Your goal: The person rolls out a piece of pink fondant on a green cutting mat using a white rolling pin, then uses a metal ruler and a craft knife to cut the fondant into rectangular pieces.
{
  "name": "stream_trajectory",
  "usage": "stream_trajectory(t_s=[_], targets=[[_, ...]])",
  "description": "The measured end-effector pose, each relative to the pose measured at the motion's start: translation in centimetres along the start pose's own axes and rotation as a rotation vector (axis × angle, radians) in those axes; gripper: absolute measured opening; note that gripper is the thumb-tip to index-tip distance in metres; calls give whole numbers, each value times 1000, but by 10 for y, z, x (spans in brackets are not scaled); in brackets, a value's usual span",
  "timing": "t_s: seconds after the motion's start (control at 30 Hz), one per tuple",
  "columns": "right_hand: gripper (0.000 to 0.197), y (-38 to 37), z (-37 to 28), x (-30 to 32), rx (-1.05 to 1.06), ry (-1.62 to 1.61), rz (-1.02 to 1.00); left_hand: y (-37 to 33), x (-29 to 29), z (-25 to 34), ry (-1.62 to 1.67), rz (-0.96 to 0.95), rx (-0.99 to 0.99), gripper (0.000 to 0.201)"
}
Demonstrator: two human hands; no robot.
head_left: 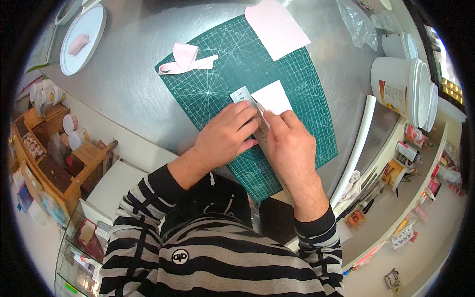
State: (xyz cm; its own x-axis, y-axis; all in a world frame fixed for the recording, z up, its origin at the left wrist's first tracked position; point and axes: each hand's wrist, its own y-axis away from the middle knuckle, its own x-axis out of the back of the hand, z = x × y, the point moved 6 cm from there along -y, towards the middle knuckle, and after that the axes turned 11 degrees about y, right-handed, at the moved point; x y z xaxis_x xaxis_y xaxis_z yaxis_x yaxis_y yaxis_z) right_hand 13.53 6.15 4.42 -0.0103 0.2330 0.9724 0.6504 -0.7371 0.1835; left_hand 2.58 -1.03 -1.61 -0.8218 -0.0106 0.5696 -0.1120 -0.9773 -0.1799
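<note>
My left hand (227, 131) presses down on a metal ruler (240, 94), its fingers bent across it and the thumb tucked at the near side. In my right hand (292, 143) is a slim craft knife (260, 106), its tip against the ruler's right edge. A white flat piece (275, 95), of paper or rolled paste, lies beside that edge, partly covered by my right fingers. Under everything is a green cutting mat (222, 42) with a printed grid. A large pale pink sheet (277, 29) rests at its far edge, and folded pink strips (185, 56) lie at the far left.
On the steel table, a white plate (94, 49) with a pink lump (78, 44) stands at the far left. White tubs (396, 74) and a clear plastic bag (357, 24) are at the far right. A long white rod (357, 143) lies along the right edge, near shelves of jars and tools.
</note>
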Motion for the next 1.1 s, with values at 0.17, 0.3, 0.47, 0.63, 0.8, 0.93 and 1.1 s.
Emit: stream_trajectory(t_s=[0.17, 0.3, 0.47, 0.63, 0.8, 0.93, 1.1], targets=[[26, 9, 4, 6, 8, 7, -28, -1, 0, 1, -10, 15, -7, 53], [26, 27, 14, 8, 7, 12, -90, 0, -1, 3, -47, 6, -10, 51], [27, 61, 32, 11, -58, 0, -165, 1, -3, 4, -104, 8, -24, 50], [28, 98, 51, 11, -101, -10, -263, 3, -5, 0, -110, 2, -28, 56], [27, 126, 68, 10, -126, -45, -304, 6, -8, -4, -96, -15, -7, 54], [27, 144, 78, 9, -144, -36, -359, 7, -10, -5, -135, -20, -18, 53], [29, 166, 91, 7, -131, 5, -435, 9, -12, -6, -170, -10, -39, 51]])
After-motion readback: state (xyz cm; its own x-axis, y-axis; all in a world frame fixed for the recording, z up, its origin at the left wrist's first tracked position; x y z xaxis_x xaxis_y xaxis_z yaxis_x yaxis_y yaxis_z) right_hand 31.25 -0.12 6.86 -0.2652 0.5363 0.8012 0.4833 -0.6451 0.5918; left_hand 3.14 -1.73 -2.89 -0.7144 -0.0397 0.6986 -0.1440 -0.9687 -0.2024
